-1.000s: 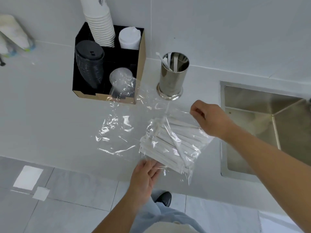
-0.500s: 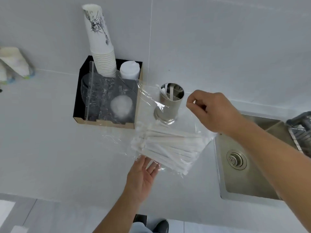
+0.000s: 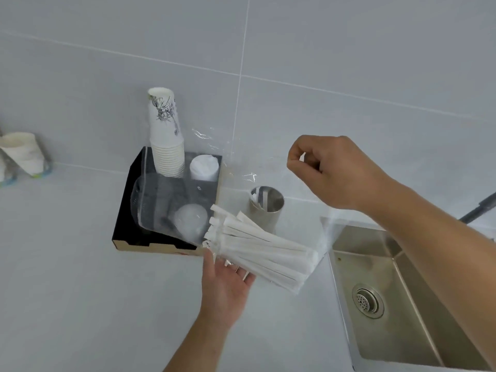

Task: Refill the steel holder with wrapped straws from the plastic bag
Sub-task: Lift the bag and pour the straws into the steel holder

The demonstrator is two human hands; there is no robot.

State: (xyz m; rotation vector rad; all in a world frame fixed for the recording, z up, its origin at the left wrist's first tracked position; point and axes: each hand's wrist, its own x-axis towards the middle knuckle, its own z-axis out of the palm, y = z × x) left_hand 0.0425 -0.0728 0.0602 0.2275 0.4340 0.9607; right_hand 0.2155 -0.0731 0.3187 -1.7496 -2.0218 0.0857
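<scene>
Now the wrapped straws [image 3: 264,253] are lying in a bunch inside the clear plastic bag [image 3: 171,208], up above the counter [image 3: 67,277]. The left hand [image 3: 226,288] is holding them up from below with flat, spread fingers. The right hand [image 3: 332,170] is pinching the bag's far corner up high. The steel holder [image 3: 265,210] is standing just behind the straws, between the black cup tray [image 3: 126,224] on the left and the sink [image 3: 402,304] on the right.
</scene>
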